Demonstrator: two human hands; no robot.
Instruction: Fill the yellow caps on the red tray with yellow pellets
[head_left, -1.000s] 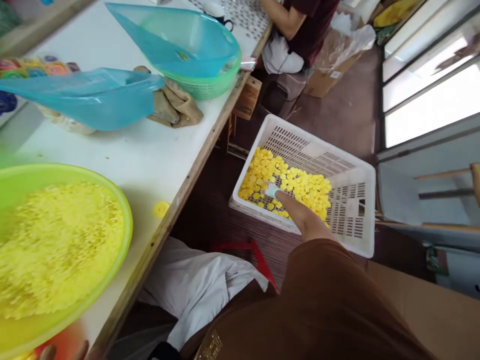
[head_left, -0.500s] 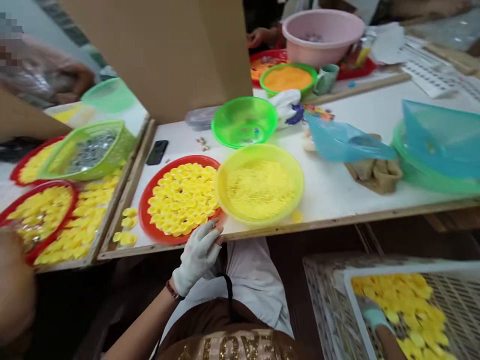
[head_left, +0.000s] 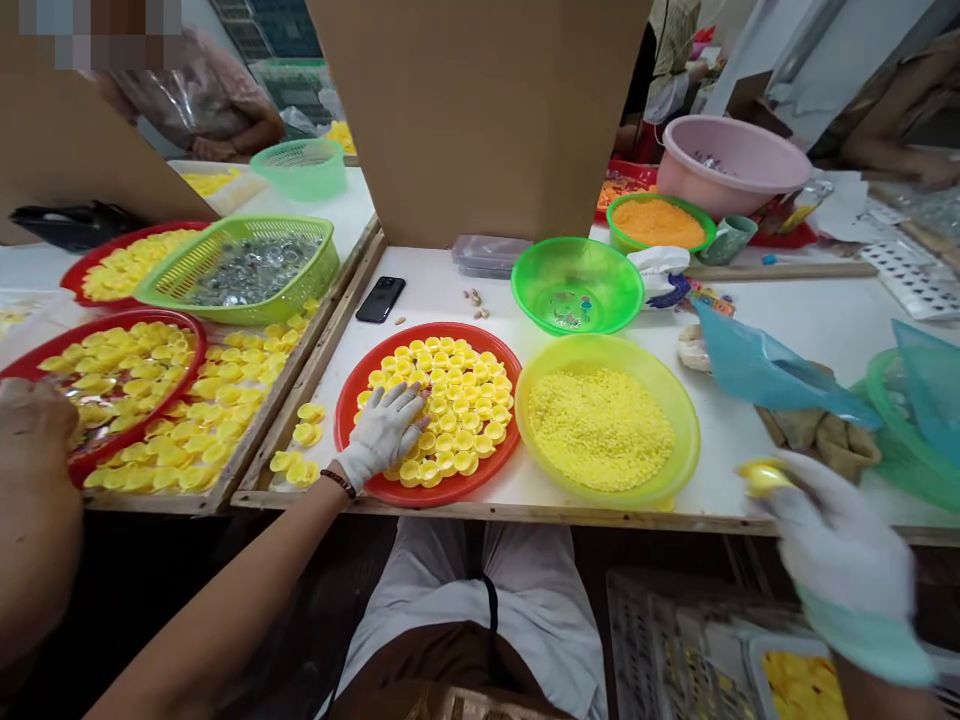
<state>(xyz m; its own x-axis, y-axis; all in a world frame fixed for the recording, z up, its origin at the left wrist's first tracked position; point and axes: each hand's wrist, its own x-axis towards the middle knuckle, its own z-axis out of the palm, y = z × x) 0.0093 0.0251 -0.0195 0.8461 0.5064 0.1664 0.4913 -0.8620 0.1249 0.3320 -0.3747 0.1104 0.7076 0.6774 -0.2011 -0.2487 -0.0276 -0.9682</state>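
My left hand [head_left: 386, 428], in a white glove with bare fingertips, lies palm down with fingers spread over small yellow plastic cups [head_left: 457, 400]. These cups fill a round red tray [head_left: 390, 495] in front of me. At the right, above the table's front edge, my right hand [head_left: 847, 545] pinches a shiny yellow plastic cup [head_left: 765, 478]; motion blur hides whether it is one or a stack. Between my hands stands a translucent yellow basin [head_left: 686, 470] of small yellow beads [head_left: 600, 430]. Low on the right, a white crate [head_left: 757, 650] holds more yellow cups.
Behind the basin is a green bowl [head_left: 622, 255] with a few small pieces. A phone [head_left: 381, 299] lies near the wooden edge strip [head_left: 315, 355]. Blue plastic sheeting [head_left: 780, 370] covers the right side. Another person's arm [head_left: 34, 520] reaches over a neighbouring red tray at left.
My right hand has risen from the crate to table height with a yellow cup. My left hand has moved from the tray's front edge onto the cups. The view has shifted.
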